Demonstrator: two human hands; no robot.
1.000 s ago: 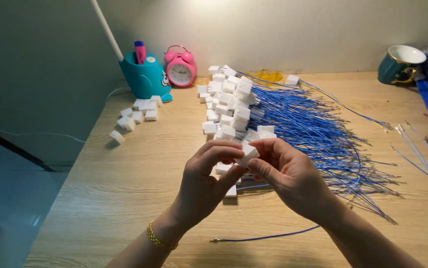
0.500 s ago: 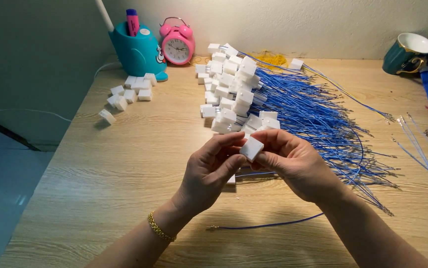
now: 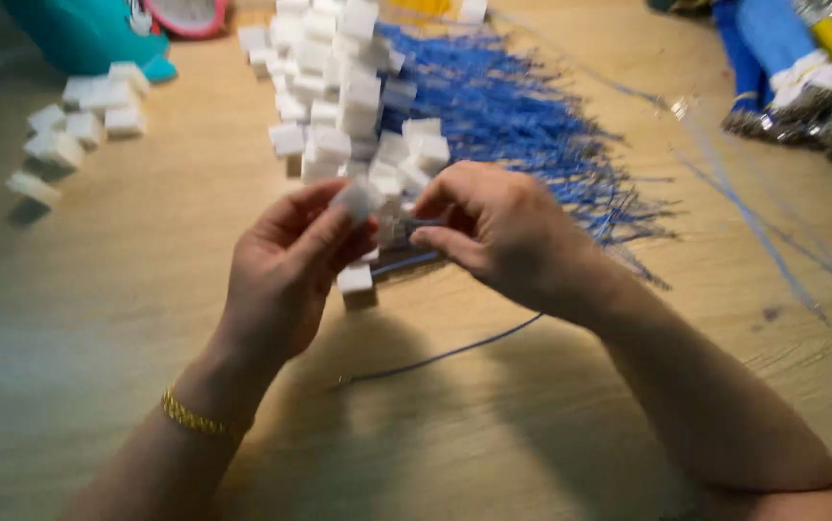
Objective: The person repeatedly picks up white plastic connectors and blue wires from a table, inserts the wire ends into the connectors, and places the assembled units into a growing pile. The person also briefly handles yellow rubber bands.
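Observation:
My left hand point(image 3: 286, 265) pinches a small white block point(image 3: 358, 197) between thumb and fingertips over the wooden table point(image 3: 97, 318). My right hand point(image 3: 498, 227) is closed close beside it, fingers curled at the end of a thin blue wire point(image 3: 440, 355) that trails toward me across the table. Whether the wire end touches the held block is blurred. Another white block point(image 3: 355, 281) stands on the table just below my hands. A gold bracelet point(image 3: 194, 417) circles my left wrist.
A heap of white blocks point(image 3: 334, 96) with a spread of blue wires point(image 3: 522, 125) lies beyond my hands. Several loose white blocks point(image 3: 73, 121) sit at the far left near a teal holder point(image 3: 83, 34). Blue and yellow bundles point(image 3: 792, 68) lie at the far right.
The view has dipped and moved closer, so the clock and mug have left the frame. My hands stay together on the white block, now lower and nearer the heap.

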